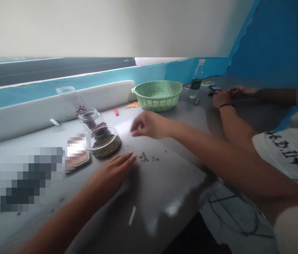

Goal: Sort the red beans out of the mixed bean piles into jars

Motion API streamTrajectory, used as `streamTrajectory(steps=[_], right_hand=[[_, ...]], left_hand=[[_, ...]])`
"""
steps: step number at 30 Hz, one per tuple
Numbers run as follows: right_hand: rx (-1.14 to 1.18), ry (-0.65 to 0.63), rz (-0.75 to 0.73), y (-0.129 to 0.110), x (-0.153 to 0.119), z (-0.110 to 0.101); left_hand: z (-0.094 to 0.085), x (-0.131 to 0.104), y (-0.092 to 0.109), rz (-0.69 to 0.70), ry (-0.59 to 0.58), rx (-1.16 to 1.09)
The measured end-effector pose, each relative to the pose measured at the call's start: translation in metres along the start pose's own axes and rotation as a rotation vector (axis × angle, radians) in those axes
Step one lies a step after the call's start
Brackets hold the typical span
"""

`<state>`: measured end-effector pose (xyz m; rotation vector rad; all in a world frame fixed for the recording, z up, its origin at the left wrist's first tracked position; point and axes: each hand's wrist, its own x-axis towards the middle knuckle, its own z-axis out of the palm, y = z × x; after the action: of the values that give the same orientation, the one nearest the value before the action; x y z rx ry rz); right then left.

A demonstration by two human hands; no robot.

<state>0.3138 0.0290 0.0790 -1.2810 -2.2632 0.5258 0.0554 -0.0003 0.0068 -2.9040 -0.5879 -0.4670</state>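
My left hand (117,168) lies on the grey table (162,204) with fingers stretched out, beside a round clear container (106,145) of dark green beans. Just right of its fingertips is a small scatter of green beans (143,157), with a few more (155,159) farther right. My right hand (145,125) hovers over the table beyond them, its fingers bent and the thumb close to them; anything between the fingertips is too small to make out. A few single beans lie below that hand. Behind the round container stand clear jars (89,118), with dark red beans nearby.
A green basket (158,96) stands at the back beside yellow kernels (132,105). A red piece (116,112) lies left of it. A bottle (196,79) stands behind. Another person's hands (221,98) are at the right. A phone-like object (77,157) lies left of the beans.
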Motion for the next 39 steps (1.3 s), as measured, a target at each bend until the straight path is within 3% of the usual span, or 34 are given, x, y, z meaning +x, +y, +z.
streamTrajectory(steps=[3,6,16,24,32,36,39], right_hand=[[0.052,-0.168,0.388,0.03,-0.053,-0.003],[0.073,-0.208,0.488,0.038,-0.073,0.007],[0.064,-0.36,0.373,0.024,-0.061,0.014],[0.029,-0.479,0.299,0.019,-0.047,0.018],[-0.042,-0.465,0.164,0.018,-0.052,0.019],[-0.031,-0.433,0.18,0.021,-0.059,0.021],[0.034,-0.377,0.213,0.023,-0.059,0.017]], left_hand=[[0.026,0.013,0.009,-0.04,-0.03,-0.073],[0.033,0.021,0.012,-0.066,-0.052,-0.113],[0.029,0.012,0.022,0.058,-0.092,-0.106],[0.02,0.037,0.034,0.189,-0.156,0.013],[0.018,0.067,0.038,0.192,-0.264,0.116],[0.018,0.069,0.035,0.182,-0.227,0.068],[0.004,0.059,0.024,0.145,-0.141,0.008]])
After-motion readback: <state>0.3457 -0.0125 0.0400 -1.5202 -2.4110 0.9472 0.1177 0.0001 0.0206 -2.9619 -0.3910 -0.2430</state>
